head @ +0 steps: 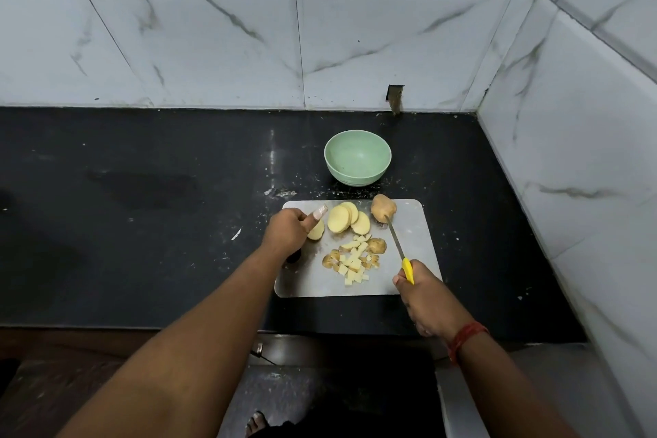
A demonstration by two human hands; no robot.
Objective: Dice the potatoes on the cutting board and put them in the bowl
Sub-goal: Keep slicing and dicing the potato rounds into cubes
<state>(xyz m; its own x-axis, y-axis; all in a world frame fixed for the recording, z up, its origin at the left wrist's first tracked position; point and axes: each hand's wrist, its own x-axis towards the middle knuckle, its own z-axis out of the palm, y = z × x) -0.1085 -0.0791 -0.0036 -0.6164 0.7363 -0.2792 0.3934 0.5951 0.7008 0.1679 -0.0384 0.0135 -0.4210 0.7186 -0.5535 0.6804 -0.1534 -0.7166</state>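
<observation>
Landmark: cutting board [409, 242], grey, on the black counter [142, 224].

Left hand [289, 229] sits over the board's far-left corner, fingers curled, thumb out, pinching a potato slice [316, 232] at the board's left side. Can't tell if the slice is lifted or lying on the board.

Right of that, toward the board's far edge: a fanned row of round slices [346, 219], overlapping one another.

Board centre: pile of diced potato [353, 261], small pale cubes, with a few skin-on end pieces [377, 245] mixed in around it.

Far-right part of the board: uncut potato piece [383, 208], skin on. Knife [400, 245] tip touches or sits just under it; blade runs back across the board's right half to a yellow handle.

Right hand [425, 295] at the board's near-right corner, fingers wrapped tight round the knife handle. Red thread on that wrist.

Green bowl [357, 162] stands on the counter just beyond the board's far edge, apart from it, no potato visible inside.
</observation>
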